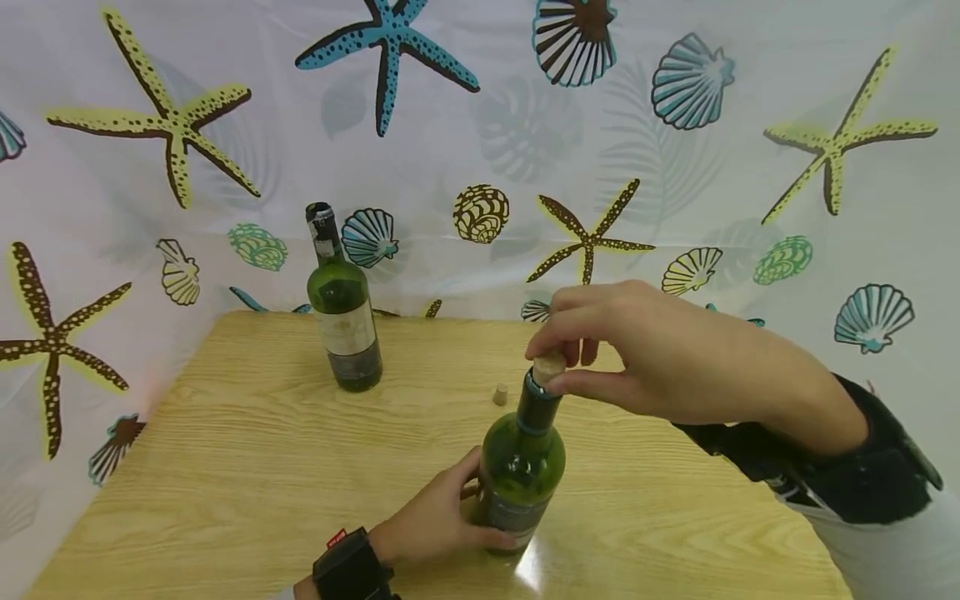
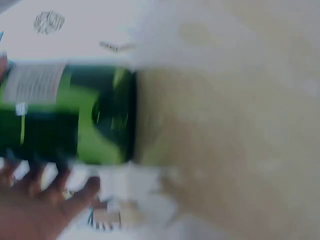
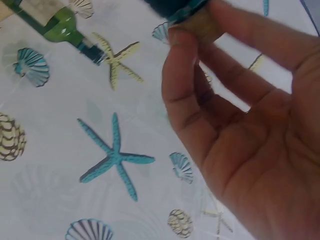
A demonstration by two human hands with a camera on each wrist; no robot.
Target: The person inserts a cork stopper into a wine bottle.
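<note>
While the left hand (image 1: 444,518) is gripping the green wine bottle (image 1: 523,460), the right hand (image 1: 630,350) is pinching a cork (image 1: 549,367) at its mouth; the second bottle (image 1: 345,329) is standing well apart, near the counter (image 1: 247,450) rear edge.

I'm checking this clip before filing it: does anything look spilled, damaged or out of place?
I see nothing spilled or broken. Only the small cork stands out slightly: it sits loose on the table, just beyond the held bottle, rather than plugging anything.
</note>
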